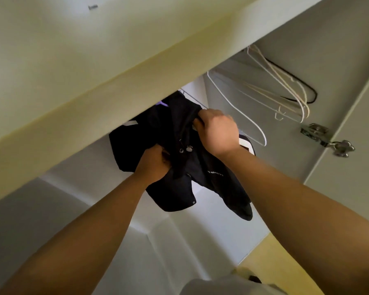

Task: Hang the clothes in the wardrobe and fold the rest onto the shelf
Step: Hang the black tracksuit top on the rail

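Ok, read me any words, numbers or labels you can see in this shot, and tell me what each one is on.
Small white print on the black garment, near its chest: only "101" can be made out; the characters on either side of it are too blurred to read.
Snap buttons on the garment: any marking is too small to tell.
No readable text on the empty hangers, the wardrobe door or its hinge.

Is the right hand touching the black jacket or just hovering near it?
Touching. The head view shows the right hand with its fingers closed on a fold of the black jacket near its top.
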Available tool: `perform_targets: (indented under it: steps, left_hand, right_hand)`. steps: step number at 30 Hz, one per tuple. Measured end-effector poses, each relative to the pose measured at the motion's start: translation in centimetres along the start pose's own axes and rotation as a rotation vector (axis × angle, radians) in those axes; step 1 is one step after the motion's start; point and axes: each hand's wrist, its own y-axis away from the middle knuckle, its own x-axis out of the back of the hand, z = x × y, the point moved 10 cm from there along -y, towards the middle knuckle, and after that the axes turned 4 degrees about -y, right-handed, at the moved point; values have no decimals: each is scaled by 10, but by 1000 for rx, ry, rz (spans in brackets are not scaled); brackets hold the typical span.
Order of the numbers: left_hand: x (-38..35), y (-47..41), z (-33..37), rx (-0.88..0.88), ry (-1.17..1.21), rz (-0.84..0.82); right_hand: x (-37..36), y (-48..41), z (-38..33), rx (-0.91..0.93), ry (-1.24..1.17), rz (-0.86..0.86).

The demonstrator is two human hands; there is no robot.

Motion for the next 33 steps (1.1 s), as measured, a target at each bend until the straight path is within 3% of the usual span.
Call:
perform_targets:
  steps: [8,14,19,22,24,29,33]
  left_hand:
    - [-30,-6,-15,-124,-130,-11]
    - [-54,11,-27,-67,33,-41]
    - [-78,23,-30,-34,143,-70]
    - [-92,28,-25,7,134,-20]
    - [-117,31,-29,80,221,-75]
    - [-202,24,-41,37,129,-186]
    - [-248,10,-42,-16,176,-97]
  right_hand:
    - [23,30,-4,39,210,212]
    - [34,93,4,-31,138,312]
    - [-29,139,38,-65,-2,-46]
    - [-73,165,71,-264,-104,-346]
    - [-96,187,94,-405,-148,-465]
    - [-152,228,149,-500,-144,-544]
    - [-198,255,198,-547,-134,-507]
